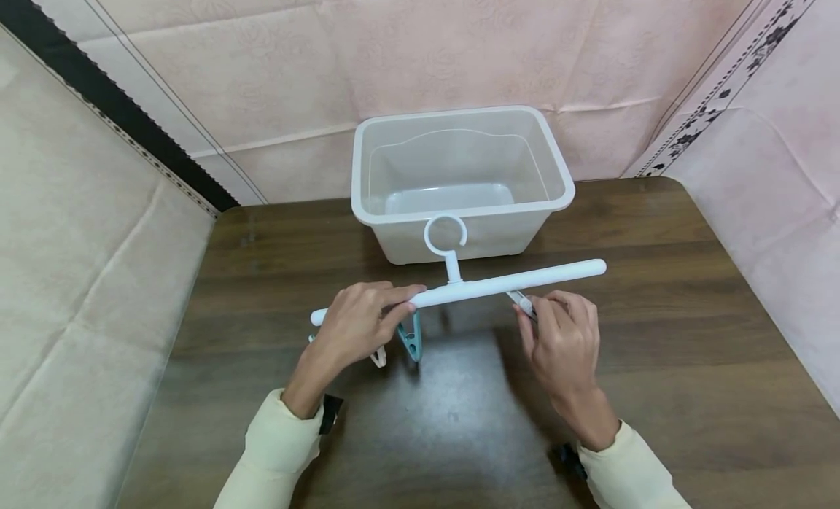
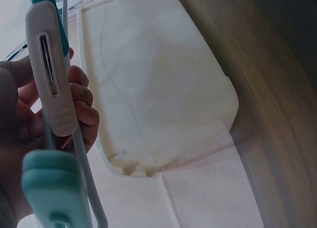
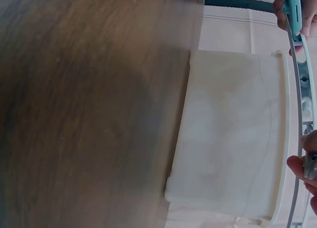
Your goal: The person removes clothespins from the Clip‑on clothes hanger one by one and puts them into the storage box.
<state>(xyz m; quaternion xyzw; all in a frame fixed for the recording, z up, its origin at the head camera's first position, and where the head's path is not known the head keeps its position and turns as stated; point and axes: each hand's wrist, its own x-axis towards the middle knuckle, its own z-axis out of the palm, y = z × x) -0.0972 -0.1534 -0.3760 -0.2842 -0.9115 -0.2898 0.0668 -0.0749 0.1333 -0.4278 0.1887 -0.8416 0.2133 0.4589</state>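
Note:
A white clip hanger [image 1: 518, 281] with a round hook [image 1: 429, 235] is held above the table, its right end tilted up in the head view. My left hand [image 1: 351, 319] grips its bar left of the hook. A teal clip [image 1: 412, 341] and a whitish clip [image 1: 379, 357] hang beside that hand. The left wrist view shows the whitish clip [image 2: 52, 74] close up, with another teal clip [image 2: 52, 188] below it. My right hand [image 1: 566, 341] pinches a grey-white clip [image 1: 523, 302] under the bar's right half. Whether that clip is attached, I cannot tell.
Behind the hanger, a light grey plastic tub [image 1: 459, 219] stands at the back of the brown wooden table [image 1: 656, 327]. Nothing shows inside it. Pale patterned cloth [image 1: 262, 79] hangs behind the table and along both sides.

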